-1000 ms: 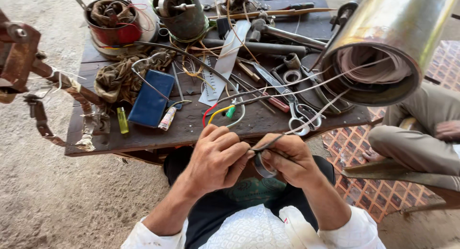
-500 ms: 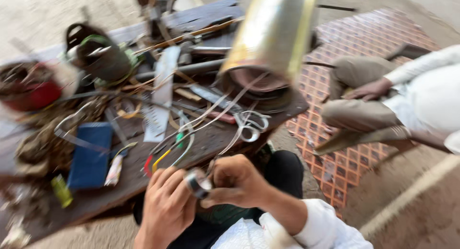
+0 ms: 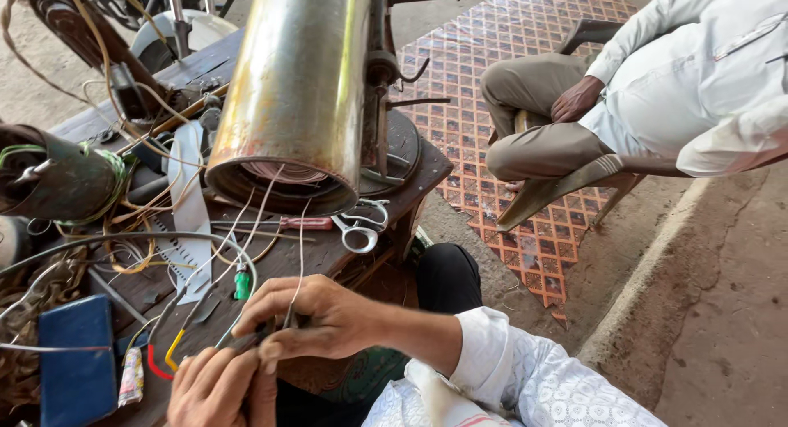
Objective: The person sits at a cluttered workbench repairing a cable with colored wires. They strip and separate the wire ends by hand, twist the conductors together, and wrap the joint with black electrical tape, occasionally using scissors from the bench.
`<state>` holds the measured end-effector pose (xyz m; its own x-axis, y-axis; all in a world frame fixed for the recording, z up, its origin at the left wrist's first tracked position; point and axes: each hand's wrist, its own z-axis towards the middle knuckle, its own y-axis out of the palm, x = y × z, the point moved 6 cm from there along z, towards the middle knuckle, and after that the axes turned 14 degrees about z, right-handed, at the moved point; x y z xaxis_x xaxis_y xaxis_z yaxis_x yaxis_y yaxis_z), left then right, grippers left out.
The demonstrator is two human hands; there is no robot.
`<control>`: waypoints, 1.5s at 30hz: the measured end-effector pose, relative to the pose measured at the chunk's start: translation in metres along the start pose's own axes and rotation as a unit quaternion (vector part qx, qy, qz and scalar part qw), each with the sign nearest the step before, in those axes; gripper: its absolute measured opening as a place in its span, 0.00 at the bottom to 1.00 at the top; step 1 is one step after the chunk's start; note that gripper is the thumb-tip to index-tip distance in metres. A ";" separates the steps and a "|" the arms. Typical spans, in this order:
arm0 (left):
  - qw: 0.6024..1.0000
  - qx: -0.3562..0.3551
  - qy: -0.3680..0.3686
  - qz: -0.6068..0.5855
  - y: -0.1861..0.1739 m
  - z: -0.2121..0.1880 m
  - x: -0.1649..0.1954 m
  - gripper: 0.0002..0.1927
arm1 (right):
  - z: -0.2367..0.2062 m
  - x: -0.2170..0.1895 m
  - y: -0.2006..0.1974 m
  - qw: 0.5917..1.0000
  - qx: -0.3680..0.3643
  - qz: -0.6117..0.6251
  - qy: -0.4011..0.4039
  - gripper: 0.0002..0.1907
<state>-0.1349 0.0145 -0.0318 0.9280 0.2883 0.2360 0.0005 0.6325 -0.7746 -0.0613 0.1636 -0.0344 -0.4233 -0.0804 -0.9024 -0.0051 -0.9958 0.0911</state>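
Thin wires are running from metal cylinder, upper centre, to lower left | right hand is pinching 1 wire | left hand is gripping dark tool, hands touching.

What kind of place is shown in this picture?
Probably an open-air repair stall for motor winding: a cluttered dark wooden workbench holds a large shiny metal cylinder with thin wires trailing out, and silver scissors, on bare ground.
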 end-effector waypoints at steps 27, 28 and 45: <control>0.999 0.020 0.040 0.003 -0.019 0.013 0.063 0.09 | -0.037 -0.012 -0.016 0.981 0.107 0.164 0.002 0.24; 0.999 0.028 0.041 0.008 -0.020 0.013 0.065 0.10 | -0.034 -0.013 -0.013 0.987 0.116 0.105 -0.022 0.23; 0.990 -0.069 -0.020 -0.118 -0.040 0.032 0.062 0.10 | -0.005 -0.064 -0.029 0.974 -0.149 -0.152 -0.077 0.15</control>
<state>-0.0896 0.0297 0.0327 0.8802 0.1750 0.4411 0.2687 0.5824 -0.7672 -0.0300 0.1977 0.0183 -0.5748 0.2044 -0.7923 0.1029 -0.9426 -0.3178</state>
